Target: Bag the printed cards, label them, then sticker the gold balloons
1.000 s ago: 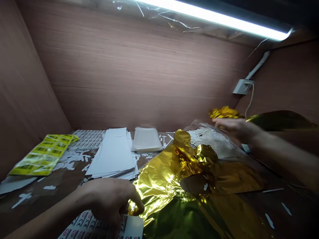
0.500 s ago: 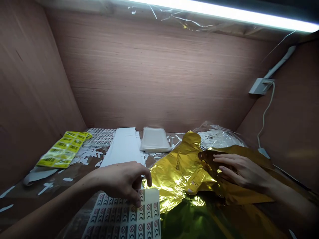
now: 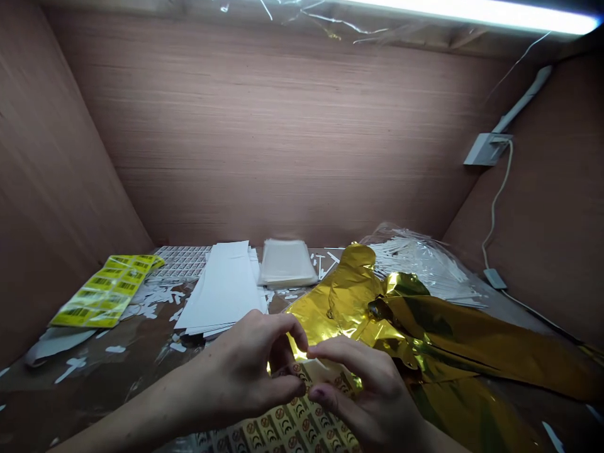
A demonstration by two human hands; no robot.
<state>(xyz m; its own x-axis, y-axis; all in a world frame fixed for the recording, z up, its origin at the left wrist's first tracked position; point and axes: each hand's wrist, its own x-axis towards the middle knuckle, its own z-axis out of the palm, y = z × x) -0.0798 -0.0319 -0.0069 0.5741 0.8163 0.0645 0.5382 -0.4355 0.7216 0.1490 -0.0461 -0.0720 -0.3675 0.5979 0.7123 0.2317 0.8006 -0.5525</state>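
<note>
A left hand (image 3: pixel 245 368) and a right hand (image 3: pixel 365 393), wrists angled inward, pinch the pale corner of a prohibition-sign sticker sheet (image 3: pixel 292 421) at the near edge of the bench (image 3: pixel 108 390). Crumpled gold foil (image 3: pixel 453 340) presses close on the right; scrap-strewn bench lies open on the left. Beyond stand white card strips (image 3: pixel 224 289), clear bags (image 3: pixel 286 263) and yellow barcode labels (image 3: pixel 106 292).

The bare left hand (image 3: pixel 250 371) comes in from 7 o'clock and the right hand (image 3: pixel 363 390) from 5 o'clock, converging low in view near 6 o'clock. Their curled fingers (image 3: pixel 283 327) face each other, thumbs and fingertips pinched, the two hands just beside one another.
</note>
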